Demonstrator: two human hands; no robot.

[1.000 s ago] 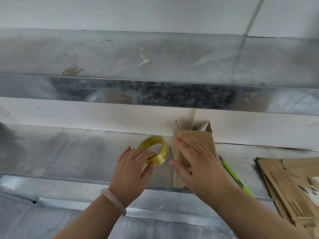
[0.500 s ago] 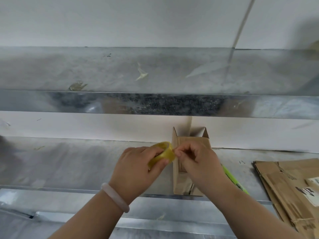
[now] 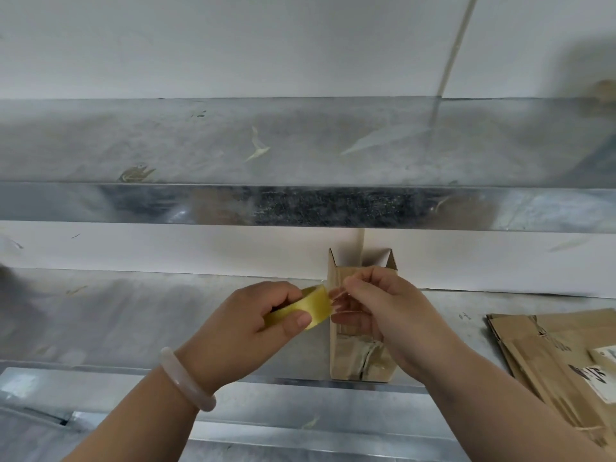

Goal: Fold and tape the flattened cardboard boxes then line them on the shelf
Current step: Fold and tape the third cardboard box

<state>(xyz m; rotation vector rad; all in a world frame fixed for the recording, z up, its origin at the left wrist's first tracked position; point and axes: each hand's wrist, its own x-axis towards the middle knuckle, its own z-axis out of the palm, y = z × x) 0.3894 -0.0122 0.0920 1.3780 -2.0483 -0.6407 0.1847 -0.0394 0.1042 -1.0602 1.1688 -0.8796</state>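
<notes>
Now, head view: both my hands meet at centre frame, in front of the lower shelf (image 3: 133, 315).
Left hand (image 3: 246, 331): curled round the yellow tape roll (image 3: 300, 310), thumb on its outer face, holding it just left of the box.
Right hand (image 3: 383, 315): thumb and fingers (image 3: 346, 288) pinch the clear free end of tape at the roll's right edge.
Box (image 3: 360, 361): folded, lying on the lower shelf right behind my right hand, centre-right of frame.
Long axis: runs up the frame, from the shelf's front edge toward the wall, with flaps standing at the far end.
Key relation: the box lies just beyond and below the tape. My right hand overlaps it and is the nearer one, so I judge the strip must go rightward and down.
Counts: one roll, one folded box, and one pile of flattened boxes (image 3: 550, 355) at lower right, sheets uncountable. Two shelves, counting the upper shelf (image 3: 300, 145). One bracelet (image 3: 186, 378).
</notes>
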